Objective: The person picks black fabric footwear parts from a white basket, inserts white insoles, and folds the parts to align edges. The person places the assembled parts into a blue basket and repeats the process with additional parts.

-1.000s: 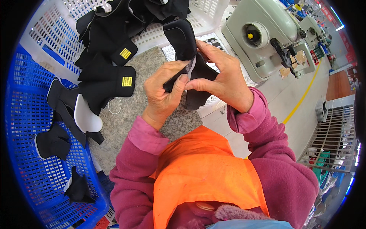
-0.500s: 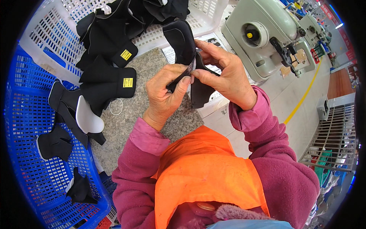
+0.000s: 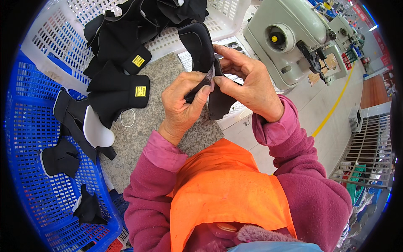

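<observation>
A black padded fabric piece (image 3: 198, 44), curved like a shoe upper, is held up between my two hands over the worktop. My left hand (image 3: 181, 98) pinches its near left edge between thumb and fingers. With thumb and fingertips my right hand (image 3: 247, 80) grips the same piece from the right, close to the left fingertips. A narrow paler strip shows where both thumbs meet; what it is I cannot make out. To the left of my hands lie similar black pieces (image 3: 119, 90) with yellow labels, one beside a thin white loop (image 3: 127, 118).
A white plastic basket (image 3: 52, 44) heaped with black pieces stands at the far left. Below it a blue basket (image 3: 31, 138) holds more pieces and a white curved form (image 3: 97, 128). A pale green sewing machine (image 3: 289, 38) stands far right, beyond the speckled stone worktop (image 3: 126, 157).
Both hands keep their grip on the black piece. My right thumb has shifted very slightly; the rest looks the same.
</observation>
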`<state>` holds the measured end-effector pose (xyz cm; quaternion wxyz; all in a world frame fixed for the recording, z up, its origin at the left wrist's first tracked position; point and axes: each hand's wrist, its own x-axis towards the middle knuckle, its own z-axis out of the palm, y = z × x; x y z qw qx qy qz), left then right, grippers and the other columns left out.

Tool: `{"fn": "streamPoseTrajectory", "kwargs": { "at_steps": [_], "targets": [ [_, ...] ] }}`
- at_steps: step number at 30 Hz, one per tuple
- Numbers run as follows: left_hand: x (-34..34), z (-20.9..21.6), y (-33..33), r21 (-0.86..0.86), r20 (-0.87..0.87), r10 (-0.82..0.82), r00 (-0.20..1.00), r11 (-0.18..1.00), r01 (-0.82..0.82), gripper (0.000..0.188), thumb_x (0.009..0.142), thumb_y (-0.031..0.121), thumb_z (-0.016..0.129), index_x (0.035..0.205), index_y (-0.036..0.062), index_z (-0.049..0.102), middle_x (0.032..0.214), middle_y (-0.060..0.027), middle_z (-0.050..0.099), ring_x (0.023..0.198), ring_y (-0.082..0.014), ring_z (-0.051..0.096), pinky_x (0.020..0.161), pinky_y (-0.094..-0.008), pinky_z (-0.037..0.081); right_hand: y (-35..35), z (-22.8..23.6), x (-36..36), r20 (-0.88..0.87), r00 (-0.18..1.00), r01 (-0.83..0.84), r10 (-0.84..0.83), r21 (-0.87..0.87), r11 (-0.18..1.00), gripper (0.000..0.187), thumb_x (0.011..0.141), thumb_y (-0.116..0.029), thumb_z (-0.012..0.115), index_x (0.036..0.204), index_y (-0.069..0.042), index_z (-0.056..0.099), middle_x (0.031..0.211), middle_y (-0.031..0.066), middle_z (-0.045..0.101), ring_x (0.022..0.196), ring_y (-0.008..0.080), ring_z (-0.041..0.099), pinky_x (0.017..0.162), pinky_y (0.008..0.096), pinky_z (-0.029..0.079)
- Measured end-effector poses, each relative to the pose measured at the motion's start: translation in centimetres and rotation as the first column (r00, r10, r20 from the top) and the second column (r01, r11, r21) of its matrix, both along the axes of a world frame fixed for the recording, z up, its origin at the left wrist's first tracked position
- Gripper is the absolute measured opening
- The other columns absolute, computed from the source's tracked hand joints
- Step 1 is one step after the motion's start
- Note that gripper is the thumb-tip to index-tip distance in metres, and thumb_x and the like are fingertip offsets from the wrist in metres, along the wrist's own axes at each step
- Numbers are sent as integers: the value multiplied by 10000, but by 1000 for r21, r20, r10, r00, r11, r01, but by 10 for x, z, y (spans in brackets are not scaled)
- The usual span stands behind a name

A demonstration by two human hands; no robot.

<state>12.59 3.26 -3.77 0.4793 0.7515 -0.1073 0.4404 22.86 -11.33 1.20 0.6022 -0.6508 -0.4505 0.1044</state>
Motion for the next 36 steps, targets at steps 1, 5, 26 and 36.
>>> {"fn": "streamPoseTrajectory", "kwargs": {
  "at_steps": [1,5,26,36],
  "targets": [
    [0,0,0,-1,3,2,1000,1000,-2,110,875,100,709,908,-3,688,912,-110,685,804,-199,669,689,-291,530,0,0,-1,-1,1000,7,-7,6,1000,545,788,1,671,1308,77,525,940,128,695,873,167,678,832,288,543],
    [1,0,-1,-4,6,12,1000,1000,-12,114,873,100,710,913,-5,691,915,-113,685,812,-199,671,696,-291,531,1,-1,-3,37,998,47,-46,-5,999,520,785,0,662,1288,67,546,909,125,702,850,172,689,806,284,548],
    [-8,-4,-4,-252,-128,-47,991,968,14,85,864,48,693,924,-8,673,921,-109,680,790,-190,657,691,-290,521,7,-4,-7,197,966,166,-169,31,986,522,726,39,662,1243,9,598,776,99,689,706,175,698,696,272,557],
    [-1,10,-26,-105,-82,184,980,976,-192,172,738,-86,645,868,25,629,831,-98,639,716,-218,652,642,-295,516,-5,6,-1,0,1000,-21,21,-37,999,568,809,22,622,1354,46,463,867,119,669,819,184,688,784,304,545]
  ]
}}
